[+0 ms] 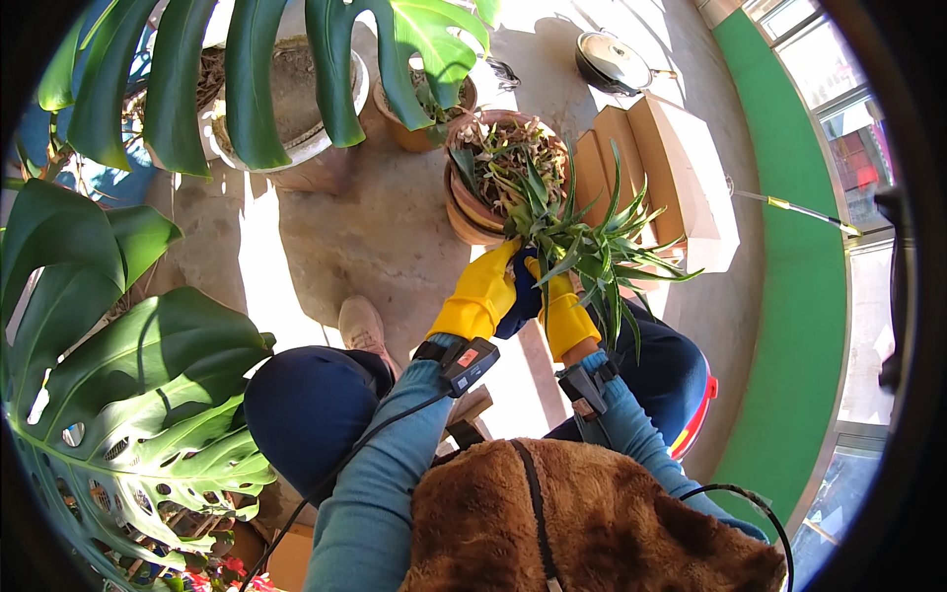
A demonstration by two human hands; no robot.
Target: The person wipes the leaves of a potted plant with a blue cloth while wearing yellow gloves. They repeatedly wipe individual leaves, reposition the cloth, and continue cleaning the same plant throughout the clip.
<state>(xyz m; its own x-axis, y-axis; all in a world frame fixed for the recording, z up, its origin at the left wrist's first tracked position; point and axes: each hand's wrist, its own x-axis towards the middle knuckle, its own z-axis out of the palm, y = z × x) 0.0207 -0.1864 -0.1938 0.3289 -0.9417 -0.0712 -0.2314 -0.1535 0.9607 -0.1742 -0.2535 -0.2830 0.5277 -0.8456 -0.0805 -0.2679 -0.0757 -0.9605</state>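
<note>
Both my hands wear yellow rubber gloves and meet at the near side of a terracotta pot [476,214]. My left hand [477,296] is closed at a bunched dark blue cloth [522,293] that sits between the two gloves. My right hand [563,314] is closed against the cloth's other side; leaves cover part of it, and what its fingers grip is hidden. A spiky aloe plant [589,245] leans out of the pot to the right, its long green leaves hanging over my right hand and knee. Dry, withered leaves [508,158] fill the pot's top.
An open cardboard box [681,178] stands right of the pot. Behind are a smaller pot [406,133], a white-rimmed planter [357,99] and a lidded pan [612,64]. Large monstera leaves [148,375] crowd the left. A green wall band [804,247] runs along the right, with a pole [794,206] near it.
</note>
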